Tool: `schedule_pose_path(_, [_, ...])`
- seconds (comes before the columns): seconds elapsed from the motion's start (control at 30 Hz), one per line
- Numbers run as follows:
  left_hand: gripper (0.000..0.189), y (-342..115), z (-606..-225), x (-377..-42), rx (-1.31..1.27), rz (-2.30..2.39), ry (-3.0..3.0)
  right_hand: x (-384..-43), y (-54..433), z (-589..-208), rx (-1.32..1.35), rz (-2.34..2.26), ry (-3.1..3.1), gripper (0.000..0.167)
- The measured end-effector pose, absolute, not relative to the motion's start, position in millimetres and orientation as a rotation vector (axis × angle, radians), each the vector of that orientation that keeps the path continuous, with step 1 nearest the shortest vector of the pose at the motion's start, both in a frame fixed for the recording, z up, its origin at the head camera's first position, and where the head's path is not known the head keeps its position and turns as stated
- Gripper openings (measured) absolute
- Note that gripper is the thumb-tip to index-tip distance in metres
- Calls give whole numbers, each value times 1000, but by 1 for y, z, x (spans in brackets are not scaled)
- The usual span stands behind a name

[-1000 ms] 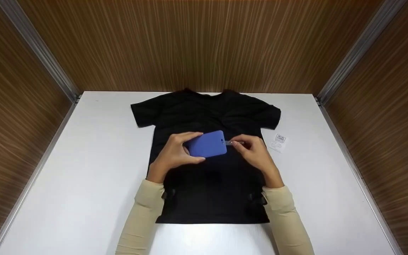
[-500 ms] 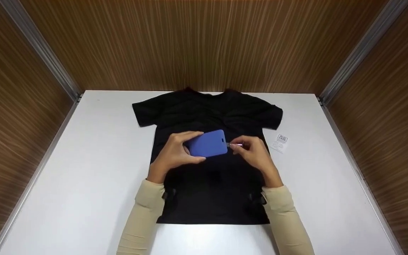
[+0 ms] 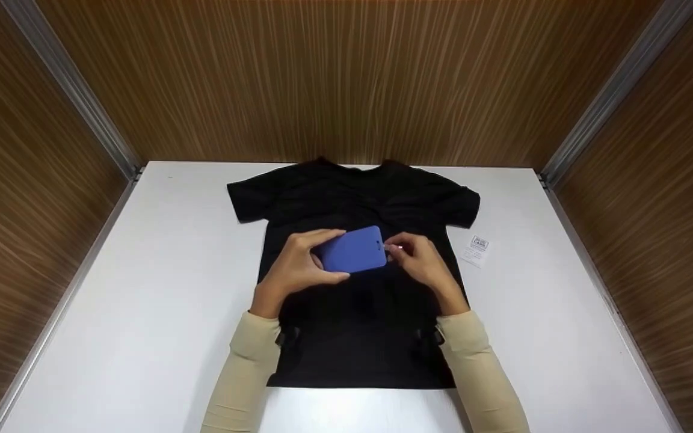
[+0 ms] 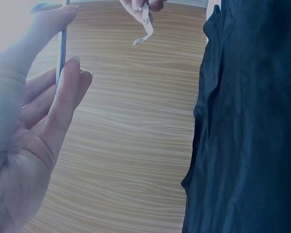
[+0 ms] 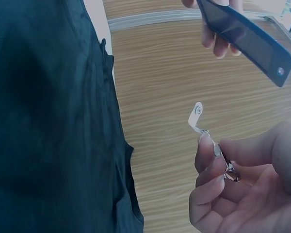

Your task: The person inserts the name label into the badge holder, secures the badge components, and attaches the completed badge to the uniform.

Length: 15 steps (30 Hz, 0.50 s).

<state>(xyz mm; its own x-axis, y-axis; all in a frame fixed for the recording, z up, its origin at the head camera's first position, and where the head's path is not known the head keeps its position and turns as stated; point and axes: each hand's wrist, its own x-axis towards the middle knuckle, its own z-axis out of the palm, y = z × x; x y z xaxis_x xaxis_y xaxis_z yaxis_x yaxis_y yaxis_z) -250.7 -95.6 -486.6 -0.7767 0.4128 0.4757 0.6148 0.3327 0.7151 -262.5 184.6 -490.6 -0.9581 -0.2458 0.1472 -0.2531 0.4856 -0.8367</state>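
Note:
My left hand grips a blue badge holder between thumb and fingers, its slotted end facing right. In the left wrist view the holder is a thin edge between the fingertips. My right hand pinches a small metal badge clip with a short clear strap that has a snap at its end. The strap sticks up bent and free, apart from the holder in the right wrist view. Both hands are over a black T-shirt spread out flat, collar away from me.
A small printed white card lies on the white table, right of the shirt. Wood-grain panels enclose the table at the back and both sides, with metal strips at the corners. Each wrist wears a small black camera.
My right hand has moved slightly left, bringing its fingertips and the clip closer to the holder's slotted end. The left hand keeps its grip. The head view has tilted a little.

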Motion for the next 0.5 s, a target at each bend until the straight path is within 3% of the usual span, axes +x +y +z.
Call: schedule_pose_path(0.5, [70, -97, -482, -247, -961, -1407, -2361, -288, 156, -501, 564, 1525, -2687, 8])
